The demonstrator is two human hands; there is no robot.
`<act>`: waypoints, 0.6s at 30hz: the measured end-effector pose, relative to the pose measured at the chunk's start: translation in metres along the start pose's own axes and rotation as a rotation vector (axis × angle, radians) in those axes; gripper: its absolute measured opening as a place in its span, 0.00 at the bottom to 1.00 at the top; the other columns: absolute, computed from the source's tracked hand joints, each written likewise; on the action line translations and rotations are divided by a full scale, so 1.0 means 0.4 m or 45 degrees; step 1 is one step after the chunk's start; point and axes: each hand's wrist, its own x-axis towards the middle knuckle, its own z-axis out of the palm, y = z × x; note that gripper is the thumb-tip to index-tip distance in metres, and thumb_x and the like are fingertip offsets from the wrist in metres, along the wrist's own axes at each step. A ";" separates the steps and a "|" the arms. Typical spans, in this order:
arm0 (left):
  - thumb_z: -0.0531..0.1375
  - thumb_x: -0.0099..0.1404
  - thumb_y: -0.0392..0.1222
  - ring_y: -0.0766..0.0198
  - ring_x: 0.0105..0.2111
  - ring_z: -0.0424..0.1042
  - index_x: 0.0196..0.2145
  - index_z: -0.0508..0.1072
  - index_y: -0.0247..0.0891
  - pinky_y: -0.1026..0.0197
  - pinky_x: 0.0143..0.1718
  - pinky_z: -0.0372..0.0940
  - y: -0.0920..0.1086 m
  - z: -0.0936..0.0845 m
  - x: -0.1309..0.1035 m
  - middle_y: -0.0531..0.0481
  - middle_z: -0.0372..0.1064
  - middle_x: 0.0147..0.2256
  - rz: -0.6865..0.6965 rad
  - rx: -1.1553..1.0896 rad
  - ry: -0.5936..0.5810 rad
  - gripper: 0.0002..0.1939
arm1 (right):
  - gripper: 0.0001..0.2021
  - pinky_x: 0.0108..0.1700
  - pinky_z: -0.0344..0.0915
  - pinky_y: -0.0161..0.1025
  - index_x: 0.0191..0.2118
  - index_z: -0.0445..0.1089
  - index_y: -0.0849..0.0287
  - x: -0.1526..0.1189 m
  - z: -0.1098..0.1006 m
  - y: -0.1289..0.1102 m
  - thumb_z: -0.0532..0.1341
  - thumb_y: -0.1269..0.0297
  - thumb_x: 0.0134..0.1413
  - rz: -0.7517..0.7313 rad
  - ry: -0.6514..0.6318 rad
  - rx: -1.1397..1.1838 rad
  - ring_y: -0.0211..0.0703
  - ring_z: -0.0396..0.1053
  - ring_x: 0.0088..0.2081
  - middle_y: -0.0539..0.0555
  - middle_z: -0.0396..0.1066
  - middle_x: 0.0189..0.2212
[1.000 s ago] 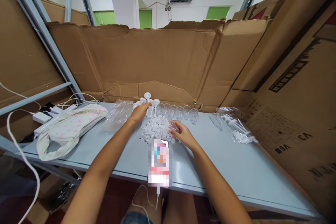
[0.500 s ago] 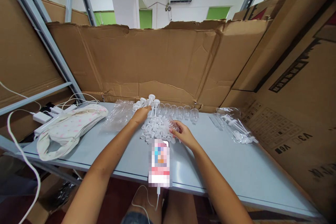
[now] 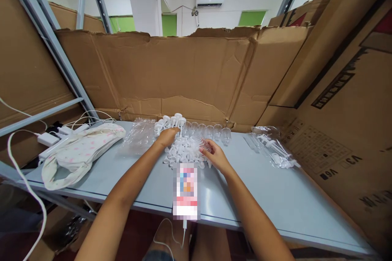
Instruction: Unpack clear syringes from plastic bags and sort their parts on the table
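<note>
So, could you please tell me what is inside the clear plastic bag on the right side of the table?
The clear plastic bag holds white plastic parts, some rod-like, visible through the film; creases and glare hide their exact shapes and number.

You can read "V3" and "V6" on the cardboard box (image 3: 352, 130) at your right. Its other print is unclear.

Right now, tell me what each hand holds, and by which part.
The right hand grips a clear ribbed cup by its side; the left hand is at white stemmed pieces, hold unclear.
</note>
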 end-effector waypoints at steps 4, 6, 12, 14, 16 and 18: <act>0.50 0.53 0.23 0.58 0.53 0.66 0.52 0.69 0.44 0.57 0.52 0.60 0.006 0.003 -0.004 0.51 0.67 0.54 0.061 0.065 0.034 0.31 | 0.26 0.35 0.66 0.39 0.47 0.69 0.60 0.019 -0.032 0.003 0.62 0.47 0.45 0.029 0.286 -0.040 0.43 0.67 0.35 0.56 0.71 0.40; 0.49 0.52 0.21 0.58 0.55 0.64 0.52 0.69 0.42 0.57 0.54 0.60 0.012 0.003 -0.011 0.50 0.64 0.56 0.086 0.094 0.064 0.32 | 0.28 0.29 0.65 0.36 0.47 0.69 0.61 0.030 -0.060 0.005 0.61 0.45 0.45 0.078 0.397 -0.031 0.40 0.66 0.29 0.54 0.70 0.34; 0.48 0.58 0.25 0.59 0.55 0.64 0.51 0.69 0.38 0.57 0.56 0.57 0.048 -0.019 -0.087 0.47 0.66 0.54 0.061 0.170 0.252 0.26 | 0.23 0.26 0.65 0.34 0.46 0.68 0.64 0.082 -0.183 0.041 0.50 0.51 0.54 0.237 0.655 -0.403 0.39 0.68 0.25 0.52 0.69 0.29; 0.48 0.61 0.28 0.58 0.51 0.67 0.49 0.70 0.39 0.57 0.53 0.59 0.062 -0.032 -0.128 0.46 0.69 0.51 -0.005 0.185 0.314 0.22 | 0.21 0.26 0.65 0.35 0.43 0.69 0.65 0.101 -0.226 0.055 0.51 0.53 0.54 0.283 0.688 -0.524 0.41 0.69 0.26 0.54 0.70 0.26; 0.49 0.62 0.30 0.56 0.50 0.67 0.49 0.71 0.39 0.56 0.51 0.60 0.073 -0.044 -0.169 0.45 0.70 0.49 -0.093 0.245 0.307 0.20 | 0.19 0.28 0.66 0.37 0.39 0.70 0.66 0.117 -0.262 0.069 0.54 0.54 0.51 0.322 0.709 -0.652 0.45 0.70 0.27 0.56 0.71 0.24; 0.49 0.63 0.31 0.54 0.49 0.68 0.48 0.72 0.38 0.55 0.50 0.61 0.078 -0.052 -0.203 0.43 0.71 0.47 -0.165 0.326 0.260 0.19 | 0.17 0.31 0.66 0.41 0.37 0.70 0.67 0.129 -0.289 0.083 0.56 0.56 0.49 0.345 0.717 -0.793 0.51 0.71 0.30 0.59 0.72 0.25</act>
